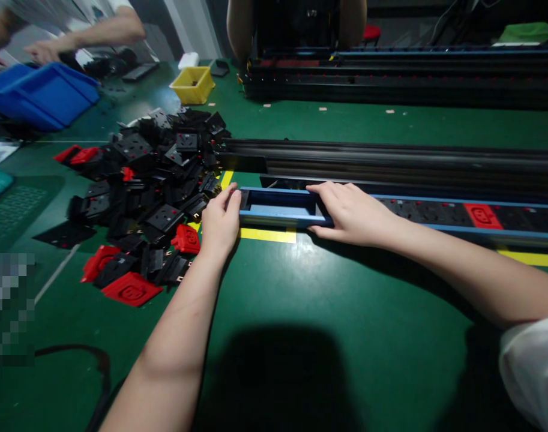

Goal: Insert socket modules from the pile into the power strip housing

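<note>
A long power strip with blue edges (pixel 278 218) lies across the green table, partly filled with black sockets (pixel 418 210) and a red socket (pixel 482 216). My left hand (pixel 220 223) is closed at the strip's left end, thumb and fingers beside a small black piece seated there. Further right, my right hand (pixel 352 213) grips the strip across its width, thumb on the near side and fingers over the far edge. Between my hands the channel shows a hollow stretch with a pale blue floor. The right hand covers part of the sockets behind it.
Left of my hands is a heap of loose black sockets (pixel 163 219) with red sockets (pixel 132 289) among them. Black rails (pixel 391 157) run behind the strip. A yellow bin (pixel 192 85) and a blue bin (pixel 42 96) stand farther back. Other people are across the table.
</note>
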### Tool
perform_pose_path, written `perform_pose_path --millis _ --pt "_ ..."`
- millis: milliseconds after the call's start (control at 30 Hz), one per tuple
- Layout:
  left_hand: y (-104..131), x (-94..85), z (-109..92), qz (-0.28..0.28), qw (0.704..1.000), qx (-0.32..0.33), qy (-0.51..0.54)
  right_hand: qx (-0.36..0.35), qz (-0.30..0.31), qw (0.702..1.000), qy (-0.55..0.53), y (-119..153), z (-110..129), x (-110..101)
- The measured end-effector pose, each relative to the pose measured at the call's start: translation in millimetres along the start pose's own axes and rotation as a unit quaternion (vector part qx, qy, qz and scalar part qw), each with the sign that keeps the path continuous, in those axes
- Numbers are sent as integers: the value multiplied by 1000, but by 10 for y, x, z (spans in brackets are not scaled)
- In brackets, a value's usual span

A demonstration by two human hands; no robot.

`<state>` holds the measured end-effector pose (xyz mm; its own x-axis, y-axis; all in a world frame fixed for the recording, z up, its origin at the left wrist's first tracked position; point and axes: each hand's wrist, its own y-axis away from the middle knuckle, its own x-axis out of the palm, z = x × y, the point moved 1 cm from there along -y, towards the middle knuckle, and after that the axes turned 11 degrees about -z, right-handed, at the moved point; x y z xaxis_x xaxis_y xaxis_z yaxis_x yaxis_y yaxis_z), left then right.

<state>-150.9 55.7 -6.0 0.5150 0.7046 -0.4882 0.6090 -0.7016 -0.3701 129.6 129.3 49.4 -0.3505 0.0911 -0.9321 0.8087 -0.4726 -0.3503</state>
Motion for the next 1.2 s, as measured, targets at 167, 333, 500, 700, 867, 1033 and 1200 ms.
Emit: perform_pose_path --millis 167,333,500,700,867,1033,1200 --pt "4 -11 -13 4 1000 3 -10 23 16 1000 -13 -19 7 -24" --pt "0 -13 -18 2 1000 6 -12 13 13 1000 3 -16 20 -27" --pt "-5 -2 11 2 1000 13 3 5 13 1000 17 -13 16 -19" --pt "1 0 8 0 1000 19 -4 -4 10 1000 27 -11 16 -11" --pt "49 9 -124 33 997 70 7 -4 12 999 34 -11 17 -11" --pt "69 49 -171 32 996 81 -5 -6 11 999 36 -7 17 -5" --pt "58 78 -142 -26 996 53 -60 -8 10 999 30 -9 11 1"
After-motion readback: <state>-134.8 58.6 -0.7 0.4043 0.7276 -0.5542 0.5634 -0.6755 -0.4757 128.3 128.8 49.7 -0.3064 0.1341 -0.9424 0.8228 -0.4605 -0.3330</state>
